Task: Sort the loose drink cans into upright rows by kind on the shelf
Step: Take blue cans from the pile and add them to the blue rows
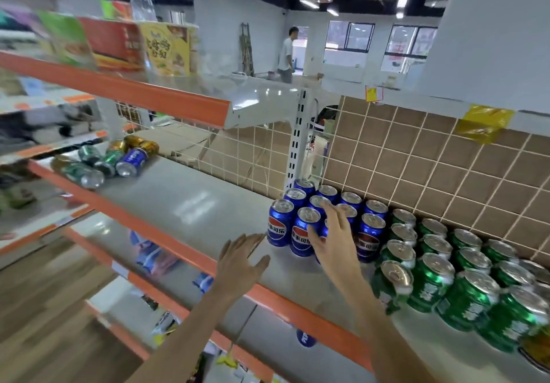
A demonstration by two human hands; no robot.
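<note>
On the grey shelf (184, 204) several blue cola cans (279, 227) stand upright in rows at the right, beside rows of upright green cans (428, 281). My right hand (336, 242) is spread in front of the blue cans, fingers straight, touching or hovering at one can that it partly hides. My left hand (241, 260) hovers open over the shelf's orange front edge, holding nothing. At the far left end lies a loose heap of cans (107, 159) on their sides: green, gold and one blue (132, 162).
A brown tiled wall (431, 162) and a wire mesh back panel (238, 150) close the shelf behind. An upper shelf (119, 90) with snack boxes overhangs at left. Lower shelves hold packets. A person (287, 55) stands far off in the room.
</note>
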